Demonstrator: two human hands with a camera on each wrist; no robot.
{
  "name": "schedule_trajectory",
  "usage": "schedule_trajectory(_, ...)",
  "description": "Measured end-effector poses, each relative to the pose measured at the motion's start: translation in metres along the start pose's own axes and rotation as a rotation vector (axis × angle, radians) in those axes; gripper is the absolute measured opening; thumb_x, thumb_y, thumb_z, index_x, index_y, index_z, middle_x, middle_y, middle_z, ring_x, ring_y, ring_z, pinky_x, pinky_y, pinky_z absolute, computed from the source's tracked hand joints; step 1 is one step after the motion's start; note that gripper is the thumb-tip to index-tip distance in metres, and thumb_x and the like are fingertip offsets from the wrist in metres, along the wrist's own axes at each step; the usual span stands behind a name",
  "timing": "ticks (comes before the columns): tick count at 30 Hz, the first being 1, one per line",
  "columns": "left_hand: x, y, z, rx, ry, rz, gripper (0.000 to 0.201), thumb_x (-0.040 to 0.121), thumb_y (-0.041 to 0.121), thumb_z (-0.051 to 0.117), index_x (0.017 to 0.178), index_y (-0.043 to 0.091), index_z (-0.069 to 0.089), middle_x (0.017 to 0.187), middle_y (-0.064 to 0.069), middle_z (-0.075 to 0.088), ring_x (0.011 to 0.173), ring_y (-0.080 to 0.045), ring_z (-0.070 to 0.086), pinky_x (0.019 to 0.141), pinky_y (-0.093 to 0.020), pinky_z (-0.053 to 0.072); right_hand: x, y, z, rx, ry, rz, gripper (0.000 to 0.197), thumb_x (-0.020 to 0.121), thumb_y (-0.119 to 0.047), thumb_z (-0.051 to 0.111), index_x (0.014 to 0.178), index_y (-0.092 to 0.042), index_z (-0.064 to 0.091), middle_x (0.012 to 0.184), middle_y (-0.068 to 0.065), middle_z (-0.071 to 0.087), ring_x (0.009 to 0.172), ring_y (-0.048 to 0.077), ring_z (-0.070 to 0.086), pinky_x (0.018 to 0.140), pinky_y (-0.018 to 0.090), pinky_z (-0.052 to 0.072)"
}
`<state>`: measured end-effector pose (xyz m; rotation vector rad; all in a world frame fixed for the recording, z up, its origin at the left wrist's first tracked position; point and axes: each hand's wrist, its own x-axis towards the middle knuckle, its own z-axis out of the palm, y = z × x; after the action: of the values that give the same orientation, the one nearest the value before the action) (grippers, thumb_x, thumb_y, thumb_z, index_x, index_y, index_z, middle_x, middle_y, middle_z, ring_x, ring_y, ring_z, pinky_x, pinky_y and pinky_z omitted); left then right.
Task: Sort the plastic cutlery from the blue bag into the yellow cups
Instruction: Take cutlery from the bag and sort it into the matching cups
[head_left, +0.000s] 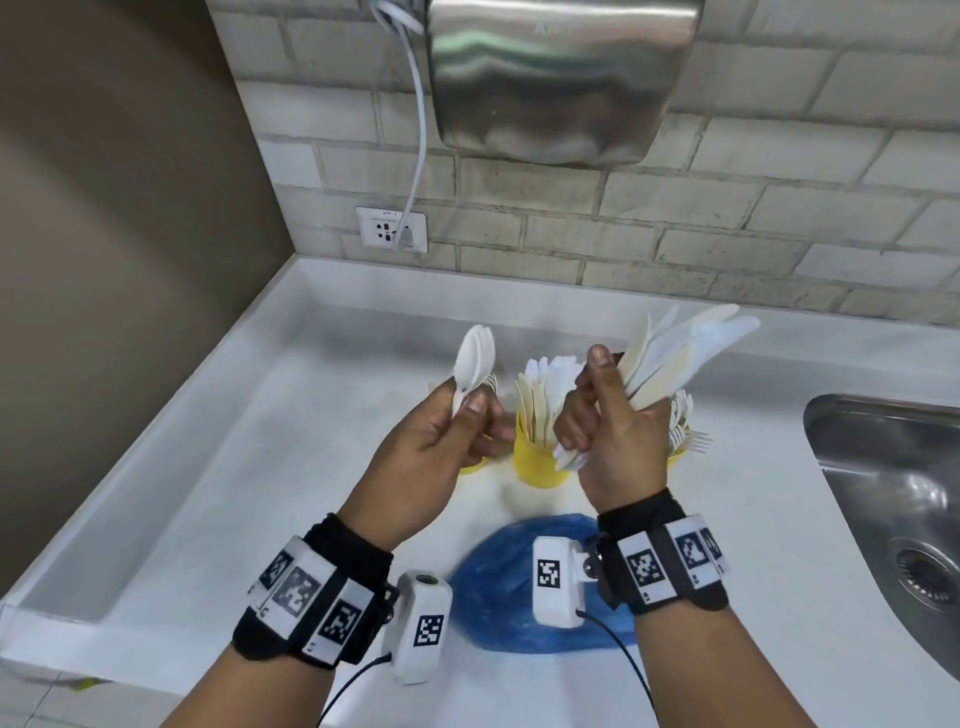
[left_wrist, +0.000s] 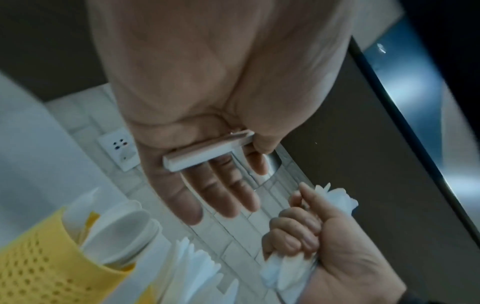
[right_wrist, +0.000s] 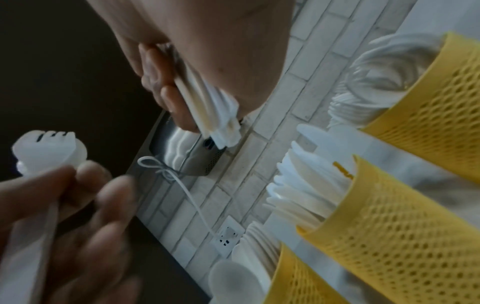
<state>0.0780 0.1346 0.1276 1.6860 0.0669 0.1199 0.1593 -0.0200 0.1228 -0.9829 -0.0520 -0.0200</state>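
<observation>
While my left hand (head_left: 431, 441) pinches a spoon and fork (head_left: 470, 358), my right hand (head_left: 613, 431) fists a knife bundle (head_left: 675, 348) above the yellow cups (head_left: 537, 462), mid-counter (head_left: 260, 493) nr back edge; blue bag (head_left: 498, 587) twd front edge.

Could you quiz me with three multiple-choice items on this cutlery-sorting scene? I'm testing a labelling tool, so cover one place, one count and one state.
1. Where does the blue bag lie?
A. On the counter, nearer the person than the cups
B. In the sink
C. Hung on the wall

2. How many yellow cups show in the right wrist view?
A. One
B. Three
C. Five

3. What is the right hand doing?
A. Resting flat and open
B. Gripping a bundle of knives
C. Holding the bag

Answers: 1 A, the bag sits on the counter between the wrists. 2 B, three mesh cups stand in a row. 3 B, its fingers curl round the bundle.
</observation>
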Motion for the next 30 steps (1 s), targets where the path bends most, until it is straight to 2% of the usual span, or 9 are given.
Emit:
schedule_trajectory(3, -0.002, 0.000, 0.001, 0.187, 0.028, 0.087, 0.022, 0.109, 0.030, 0.044, 0.103, 0.025, 0.065, 0.077, -0.002, 0.066, 0.066, -0.007, 0.056, 0.070, -0.026, 0.049, -0.003, 0.002, -0.008, -0.185, -0.112, -0.016, 0.025, 0.085, -0.034, 0.075, 0.084, -0.010, 0.069, 0.045, -0.002, 0.035, 0.035, 0.015, 0.027, 0.043, 0.023, 0.029)
schedule_trajectory(5, -0.001, -0.004, 0.003, 0.266, 0.051, 0.109, 0.021, 0.109, 0.031, 0.045, 0.105, 0.029, 0.066, 0.070, 0.003, 0.059, 0.063, -0.008, 0.051, 0.065, -0.026, 0.044, -0.009, -0.003, -0.005, -0.305, -0.213, -0.046, 0.014, 0.087, -0.030, 0.078, 0.090, -0.016, 0.075, 0.047, 0.001, 0.041, 0.036, 0.016, 0.032, 0.043, 0.024, 0.031)
schedule_trajectory(8, 0.001, -0.013, 0.003, 0.334, 0.032, 0.128, 0.024, 0.109, 0.040, 0.043, 0.123, 0.035, 0.062, 0.091, 0.006, 0.071, 0.085, -0.018, 0.065, 0.084, -0.043, 0.055, -0.019, -0.013, 0.005, -0.426, -0.290, -0.097, 0.007, 0.090, -0.012, 0.076, 0.094, -0.007, 0.072, 0.046, -0.010, 0.053, 0.038, 0.005, 0.046, 0.045, 0.018, 0.040)
schedule_trajectory(10, 0.000, -0.015, 0.003, 0.412, 0.034, 0.132, 0.026, 0.108, 0.044, 0.043, 0.127, 0.034, 0.057, 0.097, -0.002, 0.073, 0.090, -0.023, 0.067, 0.086, -0.048, 0.054, -0.020, -0.014, 0.009, -0.492, -0.288, -0.137, 0.004, 0.089, -0.007, 0.075, 0.090, -0.007, 0.071, 0.045, -0.013, 0.054, 0.040, 0.002, 0.050, 0.050, 0.012, 0.040)
schedule_trajectory(14, -0.005, -0.009, 0.007, 0.398, 0.054, 0.161, 0.020, 0.106, 0.042, 0.046, 0.107, 0.024, 0.055, 0.071, -0.005, 0.058, 0.063, -0.018, 0.051, 0.066, -0.042, 0.046, -0.017, -0.008, 0.012, -0.563, -0.209, -0.146, 0.009, 0.092, -0.008, 0.074, 0.085, -0.015, 0.074, 0.048, -0.017, 0.057, 0.044, 0.000, 0.053, 0.054, 0.015, 0.042)
schedule_trajectory(18, -0.008, -0.009, 0.008, 0.336, 0.079, 0.159, 0.031, 0.109, 0.041, 0.036, 0.108, 0.024, 0.062, 0.070, -0.001, 0.054, 0.065, -0.017, 0.047, 0.066, -0.039, 0.042, -0.015, -0.004, 0.012, -0.600, -0.138, -0.150, 0.017, 0.090, -0.009, 0.073, 0.076, -0.019, 0.074, 0.052, -0.014, 0.061, 0.050, 0.001, 0.055, 0.057, 0.020, 0.044)
schedule_trajectory(22, -0.005, -0.013, 0.009, 0.374, 0.074, 0.182, 0.026, 0.110, 0.033, 0.039, 0.105, 0.025, 0.063, 0.070, 0.003, 0.058, 0.063, -0.011, 0.051, 0.061, -0.027, 0.044, -0.011, -0.002, 0.012, -0.736, -0.136, -0.184, 0.029, 0.087, -0.025, 0.076, 0.061, -0.027, 0.063, 0.054, -0.013, 0.056, 0.055, 0.007, 0.050, 0.061, 0.029, 0.045)
schedule_trajectory(26, 0.003, -0.021, 0.008, 0.399, 0.153, 0.228, 0.021, 0.106, 0.027, 0.053, 0.093, 0.018, 0.067, 0.089, 0.003, 0.058, 0.079, -0.016, 0.060, 0.072, -0.038, 0.054, -0.008, -0.002, 0.009, -0.798, -0.129, -0.224, 0.029, 0.091, -0.029, 0.072, 0.064, -0.028, 0.062, 0.056, -0.010, 0.057, 0.057, 0.010, 0.052, 0.062, 0.035, 0.048)
schedule_trajectory(30, 0.012, -0.023, 0.007, 0.466, 0.260, 0.270, 0.022, 0.097, 0.024, 0.068, 0.080, 0.011, 0.071, 0.088, 0.004, 0.057, 0.079, -0.012, 0.061, 0.073, -0.022, 0.050, -0.010, -0.007, 0.009, -0.859, -0.202, -0.277, 0.010, 0.092, -0.021, 0.070, 0.083, -0.017, 0.073, 0.070, -0.003, 0.070, 0.068, 0.012, 0.065, 0.066, 0.027, 0.051)
